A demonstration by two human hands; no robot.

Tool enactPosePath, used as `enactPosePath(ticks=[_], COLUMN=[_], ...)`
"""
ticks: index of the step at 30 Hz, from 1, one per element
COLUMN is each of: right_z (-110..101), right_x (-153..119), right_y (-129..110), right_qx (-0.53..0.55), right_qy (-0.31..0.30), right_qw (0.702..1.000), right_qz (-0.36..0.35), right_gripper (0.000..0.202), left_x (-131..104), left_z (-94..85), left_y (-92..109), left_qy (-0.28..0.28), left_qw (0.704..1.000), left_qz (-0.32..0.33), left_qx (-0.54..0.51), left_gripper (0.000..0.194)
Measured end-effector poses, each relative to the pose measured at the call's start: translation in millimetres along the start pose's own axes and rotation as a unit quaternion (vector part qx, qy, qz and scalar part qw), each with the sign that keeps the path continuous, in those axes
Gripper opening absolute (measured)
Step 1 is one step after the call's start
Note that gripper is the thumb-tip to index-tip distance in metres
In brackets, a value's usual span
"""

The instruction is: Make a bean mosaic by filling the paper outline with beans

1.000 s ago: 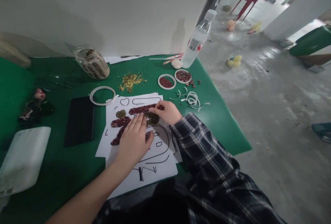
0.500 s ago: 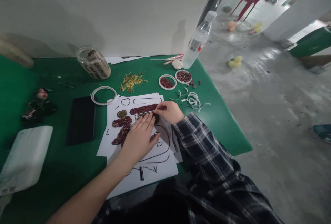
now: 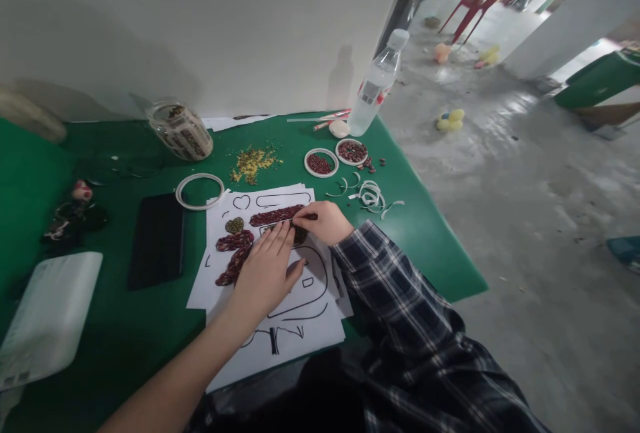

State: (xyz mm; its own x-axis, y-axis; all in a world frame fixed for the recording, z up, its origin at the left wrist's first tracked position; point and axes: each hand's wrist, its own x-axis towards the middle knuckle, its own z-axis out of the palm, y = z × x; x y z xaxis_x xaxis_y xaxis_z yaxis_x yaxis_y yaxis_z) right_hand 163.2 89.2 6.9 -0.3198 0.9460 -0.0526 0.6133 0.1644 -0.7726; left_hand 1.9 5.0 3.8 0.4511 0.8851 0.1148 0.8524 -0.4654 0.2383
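Note:
My left hand [image 3: 267, 263] lies flat with its fingers stretched over a sheet of paper [image 3: 300, 326] that bears black outline drawings. Just beyond its fingertips my right hand [image 3: 325, 220] pinches with thumb and forefinger; whatever is between them is too small to make out. Dark red beans [image 3: 276, 215] fill a long strip by the right fingertips. Green beans [image 3: 300, 233] show partly from under both hands. Left of my left hand are larger dark red beans [image 3: 235, 256] in a curved shape and a small patch of green beans [image 3: 234, 225].
Two lids of red beans [image 3: 320, 164] [image 3: 352, 151] stand near a water bottle [image 3: 377, 86]. White curled strips [image 3: 371, 196], yellow crumbs [image 3: 256, 163], a glass jar [image 3: 181, 132], a white ring [image 3: 200, 192], a dark tablet [image 3: 157, 240] and a white device [image 3: 53, 316] share the green table [image 3: 425, 246].
My right fingertips have shifted slightly left along the bean strip. My left hand stays flat on the paper. The whole view has tilted a little.

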Motion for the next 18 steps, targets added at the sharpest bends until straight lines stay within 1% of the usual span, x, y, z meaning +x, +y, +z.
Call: enactPosePath(ticks=[9, 14, 16, 18], right_z=[-5.2, -1.6, -4.4, -15.8], right_x=[-3.3, -2.5, -1.7, -1.6], right_y=[-2.8, -4.1, -4.5, -1.6], right_qx=[-0.033, -0.043, -0.042, -0.031], right_qy=[-0.018, -0.024, -0.014, 0.007], right_qw=[0.998, 0.996, 0.997, 0.999], right_qz=[-0.049, -0.072, -0.067, -0.033], right_gripper=[0.014, 0.016, 0.016, 0.013], left_x=[-0.8, -1.2, -1.3, -1.4], left_z=[-0.4, 0.0, -0.2, -0.4], left_y=[0.1, 0.1, 0.0, -0.3], left_qy=[0.005, -0.003, -0.007, -0.011], left_qw=[1.000, 1.000, 1.000, 1.000], left_qz=[0.003, -0.001, 0.000, 0.002], left_qx=[-0.010, 0.000, 0.009, 0.015], left_gripper=[0.052, 0.053, 0.055, 0.056])
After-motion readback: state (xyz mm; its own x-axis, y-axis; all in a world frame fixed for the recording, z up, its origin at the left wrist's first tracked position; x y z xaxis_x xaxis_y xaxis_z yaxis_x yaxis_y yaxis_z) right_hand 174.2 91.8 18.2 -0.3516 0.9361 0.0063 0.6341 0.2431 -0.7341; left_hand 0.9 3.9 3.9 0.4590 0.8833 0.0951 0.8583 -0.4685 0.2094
